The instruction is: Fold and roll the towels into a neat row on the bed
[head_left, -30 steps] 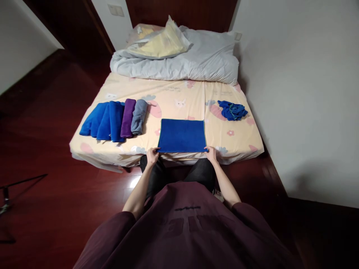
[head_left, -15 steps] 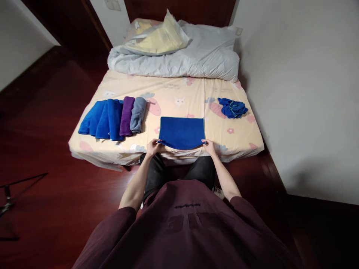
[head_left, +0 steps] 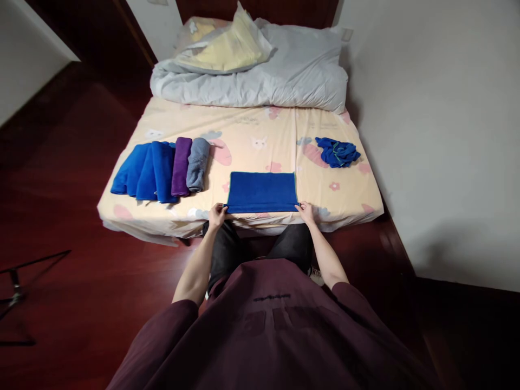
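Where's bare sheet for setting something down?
The widest bare sheet lies beyond the held blue towel, short of the white quilt. Another patch lies right of that towel, on the near side of the crumpled blue cloth. The left is crowded: blue, purple and gray towels sit side by side.

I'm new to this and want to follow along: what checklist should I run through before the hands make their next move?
1. Left hand gripping the left end of the flat cloth's near edge: ok.
2. Right hand gripping the right end: ok.
3. Flat cloth straight along its near edge: ok, it looks straight.
4. Grey roll apart from the left hand: ok.
5. Crumpled cloth spread out: not ok, it lies bunched.
6. Flat cloth's underside smooth: cannot tell, hidden.
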`<act>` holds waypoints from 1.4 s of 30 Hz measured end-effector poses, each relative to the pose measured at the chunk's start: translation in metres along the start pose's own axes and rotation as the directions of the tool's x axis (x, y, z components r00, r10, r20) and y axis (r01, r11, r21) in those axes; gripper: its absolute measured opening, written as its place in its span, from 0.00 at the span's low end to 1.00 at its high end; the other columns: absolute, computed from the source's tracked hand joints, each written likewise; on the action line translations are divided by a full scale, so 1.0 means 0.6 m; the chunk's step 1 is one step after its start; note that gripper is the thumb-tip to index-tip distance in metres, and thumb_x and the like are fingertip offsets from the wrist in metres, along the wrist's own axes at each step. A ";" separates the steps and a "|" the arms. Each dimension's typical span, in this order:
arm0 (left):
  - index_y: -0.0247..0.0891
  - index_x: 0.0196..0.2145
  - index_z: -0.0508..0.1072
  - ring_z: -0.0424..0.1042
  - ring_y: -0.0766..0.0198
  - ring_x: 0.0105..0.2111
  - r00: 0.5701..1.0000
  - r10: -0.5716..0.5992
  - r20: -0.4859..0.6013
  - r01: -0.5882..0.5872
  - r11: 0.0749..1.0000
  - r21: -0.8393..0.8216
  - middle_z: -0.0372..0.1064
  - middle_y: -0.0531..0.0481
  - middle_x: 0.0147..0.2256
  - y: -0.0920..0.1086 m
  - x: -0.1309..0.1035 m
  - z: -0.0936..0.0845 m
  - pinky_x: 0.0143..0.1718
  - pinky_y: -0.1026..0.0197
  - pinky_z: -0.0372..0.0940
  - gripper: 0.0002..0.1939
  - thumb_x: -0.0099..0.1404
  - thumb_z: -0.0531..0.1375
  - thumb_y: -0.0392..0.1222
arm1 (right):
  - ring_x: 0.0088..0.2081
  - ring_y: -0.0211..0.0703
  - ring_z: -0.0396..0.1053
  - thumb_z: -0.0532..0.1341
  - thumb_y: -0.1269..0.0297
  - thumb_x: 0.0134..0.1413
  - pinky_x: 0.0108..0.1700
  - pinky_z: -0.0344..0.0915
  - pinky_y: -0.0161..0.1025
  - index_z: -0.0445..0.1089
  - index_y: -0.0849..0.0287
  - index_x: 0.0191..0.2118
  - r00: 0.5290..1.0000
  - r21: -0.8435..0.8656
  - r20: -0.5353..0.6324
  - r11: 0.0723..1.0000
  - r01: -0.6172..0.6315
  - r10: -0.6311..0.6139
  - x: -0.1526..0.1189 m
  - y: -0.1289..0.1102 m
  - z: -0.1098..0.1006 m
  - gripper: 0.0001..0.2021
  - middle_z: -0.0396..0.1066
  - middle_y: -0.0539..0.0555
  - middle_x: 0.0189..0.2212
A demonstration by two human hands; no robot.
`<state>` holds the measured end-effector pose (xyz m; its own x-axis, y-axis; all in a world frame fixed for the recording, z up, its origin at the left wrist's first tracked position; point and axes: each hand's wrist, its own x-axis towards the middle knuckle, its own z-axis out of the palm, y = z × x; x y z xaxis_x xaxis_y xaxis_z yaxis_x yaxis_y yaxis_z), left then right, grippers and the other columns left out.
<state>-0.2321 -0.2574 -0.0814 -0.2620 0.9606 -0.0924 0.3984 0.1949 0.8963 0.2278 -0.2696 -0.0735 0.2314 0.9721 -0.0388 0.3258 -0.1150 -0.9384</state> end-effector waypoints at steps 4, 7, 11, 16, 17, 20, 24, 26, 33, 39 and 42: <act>0.41 0.36 0.70 0.77 0.52 0.35 0.999 -0.020 -0.038 0.022 0.999 0.040 0.77 0.44 0.32 -0.003 -0.002 0.003 0.43 0.54 0.70 0.12 0.59 0.63 0.51 | 0.29 0.47 0.72 0.67 0.39 0.48 0.34 0.68 0.40 0.66 0.54 0.29 1.000 -0.015 -0.005 1.000 0.025 -0.025 -0.003 0.008 0.000 0.22 0.71 0.52 0.23; 0.41 0.35 0.71 0.77 0.53 0.35 0.999 -0.031 -0.038 0.033 0.997 0.069 0.77 0.44 0.31 0.000 0.000 0.005 0.42 0.54 0.70 0.12 0.61 0.62 0.51 | 0.32 0.50 0.75 0.65 0.40 0.51 0.37 0.71 0.42 0.66 0.53 0.30 0.999 -0.058 -0.021 0.998 0.025 -0.026 -0.003 0.008 0.002 0.21 0.74 0.54 0.25; 0.40 0.37 0.72 0.78 0.53 0.36 0.998 -0.032 -0.053 0.038 0.992 0.122 0.78 0.43 0.33 0.009 -0.003 0.007 0.43 0.54 0.70 0.12 0.64 0.60 0.51 | 0.34 0.51 0.77 0.64 0.42 0.54 0.41 0.74 0.44 0.67 0.54 0.31 0.999 -0.118 -0.053 0.993 0.001 -0.007 -0.004 0.003 0.005 0.19 0.75 0.55 0.27; 0.39 0.39 0.73 0.76 0.55 0.34 0.997 -0.038 -0.061 0.046 0.988 0.144 0.77 0.44 0.33 0.020 -0.010 0.008 0.43 0.56 0.69 0.13 0.66 0.58 0.51 | 0.34 0.51 0.77 0.64 0.44 0.55 0.42 0.75 0.44 0.68 0.54 0.31 0.997 -0.132 -0.079 0.991 -0.014 0.004 -0.008 -0.003 0.008 0.18 0.75 0.54 0.26; 0.39 0.40 0.73 0.75 0.56 0.34 0.998 -0.036 -0.059 0.044 0.989 0.138 0.77 0.45 0.33 0.021 -0.011 0.008 0.43 0.56 0.69 0.14 0.67 0.57 0.52 | 0.34 0.51 0.77 0.63 0.43 0.56 0.41 0.75 0.44 0.68 0.54 0.32 0.997 -0.133 -0.081 0.991 -0.017 0.006 -0.009 -0.004 0.009 0.18 0.75 0.54 0.26; 0.38 0.41 0.73 0.75 0.56 0.34 0.998 -0.031 -0.056 0.038 0.991 0.127 0.76 0.45 0.33 0.020 -0.014 0.004 0.43 0.56 0.69 0.15 0.67 0.57 0.52 | 0.34 0.51 0.77 0.63 0.44 0.57 0.41 0.75 0.44 0.69 0.55 0.33 0.996 -0.134 -0.083 0.991 -0.022 0.010 -0.013 -0.005 0.010 0.18 0.76 0.55 0.27; 0.37 0.41 0.74 0.76 0.54 0.36 0.999 -0.018 -0.042 0.025 0.988 0.152 0.77 0.42 0.35 0.018 -0.013 0.002 0.44 0.55 0.69 0.15 0.66 0.58 0.52 | 0.37 0.53 0.79 0.64 0.46 0.57 0.45 0.76 0.46 0.71 0.56 0.34 0.994 -0.164 -0.110 0.986 -0.040 0.022 -0.016 -0.001 0.013 0.17 0.78 0.59 0.31; 0.37 0.40 0.74 0.77 0.53 0.37 0.999 -0.020 -0.042 0.027 0.985 0.171 0.78 0.41 0.36 0.017 -0.011 0.002 0.45 0.54 0.69 0.15 0.66 0.58 0.52 | 0.39 0.53 0.79 0.64 0.46 0.56 0.47 0.75 0.46 0.72 0.56 0.34 0.991 -0.179 -0.132 0.983 -0.049 0.026 -0.016 0.003 0.014 0.16 0.79 0.59 0.32; 0.38 0.39 0.75 0.78 0.51 0.40 0.998 -0.022 -0.060 0.034 0.976 0.217 0.78 0.41 0.36 0.013 -0.008 0.006 0.48 0.53 0.69 0.15 0.66 0.58 0.53 | 0.41 0.53 0.80 0.65 0.50 0.56 0.51 0.75 0.48 0.74 0.56 0.34 0.988 -0.192 -0.155 0.981 -0.041 0.010 -0.016 0.015 0.014 0.13 0.80 0.61 0.35; 0.39 0.37 0.74 0.77 0.51 0.38 0.997 -0.036 -0.072 0.053 0.965 0.255 0.78 0.42 0.35 0.006 0.002 0.014 0.47 0.53 0.69 0.13 0.65 0.59 0.52 | 0.40 0.53 0.80 0.65 0.51 0.57 0.49 0.76 0.46 0.74 0.55 0.33 0.988 -0.222 -0.154 0.975 -0.030 -0.004 -0.017 0.010 0.013 0.12 0.81 0.60 0.33; 0.40 0.34 0.72 0.77 0.51 0.37 0.997 -0.051 -0.056 0.065 0.962 0.267 0.77 0.42 0.33 0.003 0.010 0.015 0.47 0.53 0.69 0.12 0.64 0.60 0.51 | 0.40 0.54 0.80 0.65 0.52 0.56 0.49 0.76 0.47 0.74 0.55 0.32 0.986 -0.245 -0.164 0.968 -0.045 0.004 -0.018 0.006 0.013 0.11 0.81 0.61 0.33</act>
<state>-0.2246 -0.2494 -0.0841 -0.3312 0.9367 -0.1138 0.6006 0.3023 0.7402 0.2192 -0.2789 -0.0792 0.3801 0.9248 0.0140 0.5299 -0.2053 -0.8229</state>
